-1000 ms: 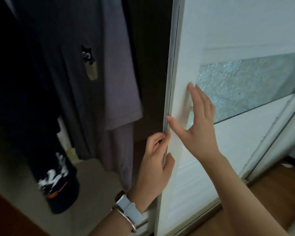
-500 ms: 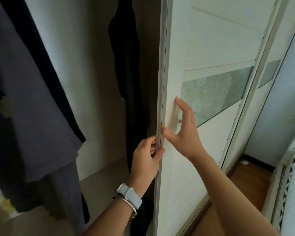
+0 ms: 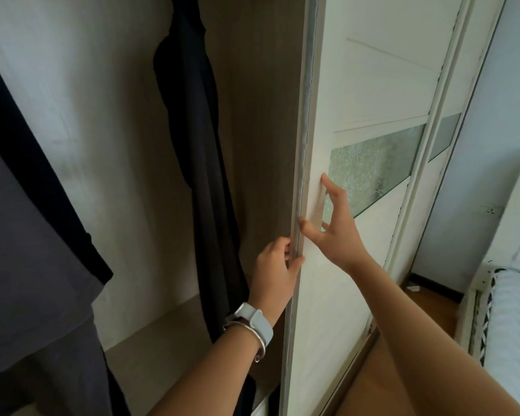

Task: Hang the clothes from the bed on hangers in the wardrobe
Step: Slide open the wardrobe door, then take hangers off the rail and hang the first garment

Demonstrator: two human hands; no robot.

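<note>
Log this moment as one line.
left hand: grips sliding door edge | right hand: flat on door | dark garment: hangs in wardrobe

Single view on record: a wide-angle camera worn on the head, facing forward and somewhat downward. It stands close to the leading edge of the white panelled sliding wardrobe door (image 3: 327,310). The pale back wall of the open wardrobe (image 3: 102,145) fills the left. The white bed (image 3: 511,340) sits at lower right.

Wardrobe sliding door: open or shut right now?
Open. Left of the sliding door the wardrobe interior shows, a dark garment hanging inside. The left hand grips the door's edge; the right hand presses its face.
</note>
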